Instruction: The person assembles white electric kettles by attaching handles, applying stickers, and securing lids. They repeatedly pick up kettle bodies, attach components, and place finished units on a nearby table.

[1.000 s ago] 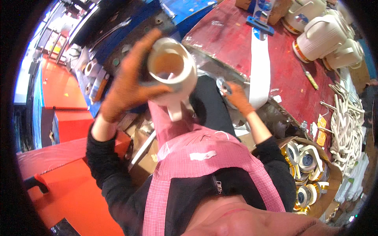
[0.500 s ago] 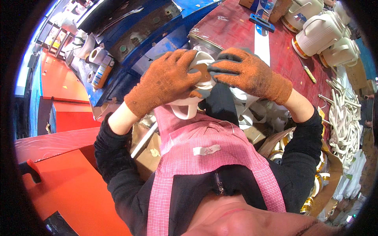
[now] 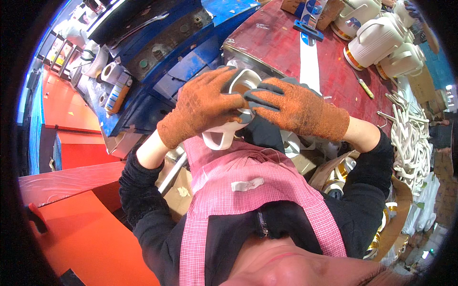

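Note:
A hollow white plastic jug part [image 3: 246, 77] with a loop handle is held up before my apron. My left hand [image 3: 202, 105], in an orange knitted glove with grey fingertips, wraps around its side, thumb across the front. From the other side my right hand [image 3: 298, 107], gloved the same way, closes bent fingers on the part's edge. The rim opening faces up between the hands, showing a brownish inside. Below the left hand hangs the handle loop [image 3: 219, 139]. The right fingertips partly cover the part, so their exact grip is hidden.
Ahead right is a dark red table [image 3: 267, 35] bearing white jugs [image 3: 377, 43], a yellow-handled tool [image 3: 366, 89] and heaped white strips [image 3: 410, 143]. A blue machine [image 3: 176, 71] stands ahead left, near a spray can [image 3: 118, 93]. Right of my lap, a carton [image 3: 400, 209] holds gold-banded parts.
The white part has turned and tilted in my hands, and its rim opening shows differently. Both hands sit slightly lower. The whole view has shifted a little to the left.

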The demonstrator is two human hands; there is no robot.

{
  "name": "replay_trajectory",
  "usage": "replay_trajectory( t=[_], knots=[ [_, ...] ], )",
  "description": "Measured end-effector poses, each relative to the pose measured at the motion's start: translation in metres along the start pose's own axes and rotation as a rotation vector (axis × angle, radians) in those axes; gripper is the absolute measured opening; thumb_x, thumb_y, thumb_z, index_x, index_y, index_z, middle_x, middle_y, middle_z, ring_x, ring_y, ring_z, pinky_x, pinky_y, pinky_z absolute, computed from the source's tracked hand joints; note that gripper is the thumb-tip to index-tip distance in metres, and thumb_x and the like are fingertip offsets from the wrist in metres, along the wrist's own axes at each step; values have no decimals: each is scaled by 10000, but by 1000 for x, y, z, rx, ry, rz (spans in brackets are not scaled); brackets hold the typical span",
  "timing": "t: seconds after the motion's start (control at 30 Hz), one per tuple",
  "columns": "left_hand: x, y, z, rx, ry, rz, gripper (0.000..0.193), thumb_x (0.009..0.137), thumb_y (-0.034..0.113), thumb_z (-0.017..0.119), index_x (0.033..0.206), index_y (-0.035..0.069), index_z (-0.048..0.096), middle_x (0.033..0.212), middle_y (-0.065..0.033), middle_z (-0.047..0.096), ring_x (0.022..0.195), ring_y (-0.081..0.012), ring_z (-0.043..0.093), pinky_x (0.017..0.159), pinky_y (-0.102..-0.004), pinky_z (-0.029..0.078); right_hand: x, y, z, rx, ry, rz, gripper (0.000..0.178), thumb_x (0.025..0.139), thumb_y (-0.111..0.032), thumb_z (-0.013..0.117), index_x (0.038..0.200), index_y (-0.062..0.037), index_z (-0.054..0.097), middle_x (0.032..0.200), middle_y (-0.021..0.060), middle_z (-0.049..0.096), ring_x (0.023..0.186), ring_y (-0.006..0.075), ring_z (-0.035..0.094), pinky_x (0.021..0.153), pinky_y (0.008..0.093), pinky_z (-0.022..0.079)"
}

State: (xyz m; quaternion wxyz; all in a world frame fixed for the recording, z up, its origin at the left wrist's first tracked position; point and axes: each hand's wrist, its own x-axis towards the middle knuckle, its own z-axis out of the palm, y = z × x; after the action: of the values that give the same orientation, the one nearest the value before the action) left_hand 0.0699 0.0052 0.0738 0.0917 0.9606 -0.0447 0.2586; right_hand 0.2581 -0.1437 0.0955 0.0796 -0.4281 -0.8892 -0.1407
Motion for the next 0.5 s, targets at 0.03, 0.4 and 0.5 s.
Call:
replay_trajectory(
  t=[0.03,0.4,0.5],
  knots=[
    [0,-1,0,5,-4,5,369,538,275,760,875,186,641,1179,-174,547,1085,-362,540,889,-410,465,0,-1,2,10,19,23,351,691,-114,605,1035,-44,605,1139,113,531,1054,315,527,830,346,515],
    [7,13,7,8,-34,84,421,590,314,765,970,219,611,1211,-140,521,1092,-336,532,900,-425,459,7,5,15,15,95,-9,227,719,-224,580,895,-82,599,973,79,574,877,256,579,683,321,525],
    [10,13,10,47,-25,94,432,582,311,770,968,205,609,1209,-141,522,1089,-329,536,888,-420,466,11,4,13,-21,88,110,203,721,-229,592,876,-99,616,992,82,577,874,247,582,652,335,525]
  ],
)
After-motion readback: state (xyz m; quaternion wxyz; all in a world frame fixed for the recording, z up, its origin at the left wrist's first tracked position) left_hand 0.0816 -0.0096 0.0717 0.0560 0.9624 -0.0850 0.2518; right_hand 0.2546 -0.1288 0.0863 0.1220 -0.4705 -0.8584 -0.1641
